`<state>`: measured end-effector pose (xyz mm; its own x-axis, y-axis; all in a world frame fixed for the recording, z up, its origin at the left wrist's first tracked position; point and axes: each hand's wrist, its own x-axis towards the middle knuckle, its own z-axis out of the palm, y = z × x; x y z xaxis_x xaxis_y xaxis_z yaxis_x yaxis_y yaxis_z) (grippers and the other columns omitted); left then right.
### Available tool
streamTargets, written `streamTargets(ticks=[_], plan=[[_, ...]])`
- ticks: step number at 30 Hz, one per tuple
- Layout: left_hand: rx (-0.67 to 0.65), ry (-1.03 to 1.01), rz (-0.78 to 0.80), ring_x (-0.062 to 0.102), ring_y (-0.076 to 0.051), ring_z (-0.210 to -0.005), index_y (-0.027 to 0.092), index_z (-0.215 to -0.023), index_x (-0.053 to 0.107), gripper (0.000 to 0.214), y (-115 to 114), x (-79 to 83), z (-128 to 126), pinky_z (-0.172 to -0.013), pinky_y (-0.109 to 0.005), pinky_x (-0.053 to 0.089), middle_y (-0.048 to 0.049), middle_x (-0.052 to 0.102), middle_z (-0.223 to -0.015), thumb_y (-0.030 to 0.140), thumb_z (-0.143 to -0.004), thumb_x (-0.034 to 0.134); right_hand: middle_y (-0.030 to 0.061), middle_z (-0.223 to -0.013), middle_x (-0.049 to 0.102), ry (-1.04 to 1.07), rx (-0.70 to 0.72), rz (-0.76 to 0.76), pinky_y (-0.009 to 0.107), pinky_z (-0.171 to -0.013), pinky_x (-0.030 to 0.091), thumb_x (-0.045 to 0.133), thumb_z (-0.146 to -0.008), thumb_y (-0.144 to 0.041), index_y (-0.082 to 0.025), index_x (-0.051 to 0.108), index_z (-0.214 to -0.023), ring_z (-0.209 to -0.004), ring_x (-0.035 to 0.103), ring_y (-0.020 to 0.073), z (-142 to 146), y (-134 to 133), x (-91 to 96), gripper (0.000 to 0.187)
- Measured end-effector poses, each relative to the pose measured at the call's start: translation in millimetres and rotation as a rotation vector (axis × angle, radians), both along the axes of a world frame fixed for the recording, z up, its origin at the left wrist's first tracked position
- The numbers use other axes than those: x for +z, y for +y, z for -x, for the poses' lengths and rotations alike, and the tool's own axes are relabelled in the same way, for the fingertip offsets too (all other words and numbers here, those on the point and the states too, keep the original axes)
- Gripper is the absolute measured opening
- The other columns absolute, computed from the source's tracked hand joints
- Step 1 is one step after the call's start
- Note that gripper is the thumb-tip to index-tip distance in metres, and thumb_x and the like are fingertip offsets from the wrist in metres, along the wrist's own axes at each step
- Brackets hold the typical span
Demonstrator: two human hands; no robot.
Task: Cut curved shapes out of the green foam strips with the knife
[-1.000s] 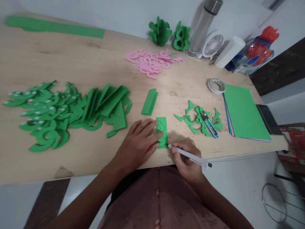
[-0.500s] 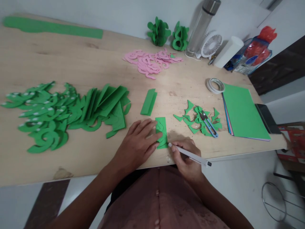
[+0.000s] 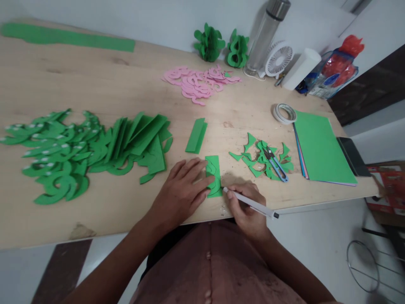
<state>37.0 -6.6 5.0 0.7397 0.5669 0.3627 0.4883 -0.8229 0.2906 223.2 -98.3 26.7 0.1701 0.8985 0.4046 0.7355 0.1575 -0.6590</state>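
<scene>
My left hand lies flat with fingers spread, its fingertips resting on the left part of a small green paper piece. Curved outlines show on that paper; part of it is hidden under the fingers. A white pen is gripped in my right hand, its tip at the paper's right edge. Just beyond my left fingers lies a folded green paper strip. To the right of the pen, small blue thread snips rest on green paper scraps.
Cut green shapes and folded green papers are heaped at left. Pink cutouts lie farther back, before two green paper figures. Tape rolls, a green sheet stack and a phone are at right.
The pen tip has moved very slightly up along the paper's right edge. My left hand keeps its place on the paper; the whole view has shifted a little.
</scene>
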Motion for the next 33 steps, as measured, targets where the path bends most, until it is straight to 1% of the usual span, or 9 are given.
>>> streamTargets(ticks=[9,14,19,26,33], plan=[[0.012,-0.01,0.024,0.049,-0.033,-0.134,0.025,-0.117,0.066,0.029,-0.7,-1.9,0.8,-0.108,-0.058,0.043,-0.0135,0.057,-0.139,0.027,-0.099,0.045,0.0023,-0.077,0.075,0.006,-0.02,-0.011,0.036,-0.072,0.05,0.057,-0.094,-0.025,-0.023,0.067,-0.085,-0.071,0.069,0.019,0.0,2.3,-1.3,0.013],[0.012,-0.017,0.033,0.05,-0.034,-0.133,0.023,-0.117,0.067,0.029,-1.2,-1.5,0.2,-0.107,-0.059,0.044,-0.0152,0.058,-0.138,0.027,-0.099,0.045,0.0033,-0.079,0.076,0.01,-0.034,0.005,0.037,-0.072,0.051,0.058,-0.094,-0.026,-0.023,0.068,-0.084,-0.072,0.07,0.0199,0.1,3.4,-3.2,0.015],[0.016,-0.022,0.049,0.05,-0.033,-0.133,0.025,-0.118,0.067,0.029,-1.2,-1.4,0.4,-0.109,-0.059,0.042,-0.0133,0.058,-0.14,0.025,-0.098,0.046,0.0023,-0.078,0.075,0.012,-0.028,0.002,0.036,-0.073,0.049,0.058,-0.094,-0.025,-0.023,0.068,-0.084,-0.071,0.069,0.0195,0.4,4.9,-3.6,0.015],[0.001,0.0,0.022,0.049,-0.035,-0.134,0.022,-0.116,0.067,0.028,-0.6,-0.4,0.1,-0.106,-0.06,0.044,-0.0171,0.057,-0.139,0.026,-0.099,0.045,0.0019,-0.078,0.075,0.017,-0.025,0.013,0.036,-0.074,0.049,0.058,-0.094,-0.024,-0.022,0.068,-0.085,-0.072,0.069,0.0191,1.5,6.9,-0.7,0.014],[0.019,-0.008,0.036,0.049,-0.032,-0.134,0.025,-0.117,0.066,0.028,-1.1,-2.1,0.7,-0.109,-0.057,0.042,-0.0129,0.057,-0.14,0.026,-0.098,0.047,0.003,-0.08,0.076,0.031,-0.033,0.032,0.038,-0.076,0.05,0.057,-0.095,-0.026,-0.023,0.07,-0.086,-0.074,0.069,0.0197,1.9,8.1,-1.5,0.015]])
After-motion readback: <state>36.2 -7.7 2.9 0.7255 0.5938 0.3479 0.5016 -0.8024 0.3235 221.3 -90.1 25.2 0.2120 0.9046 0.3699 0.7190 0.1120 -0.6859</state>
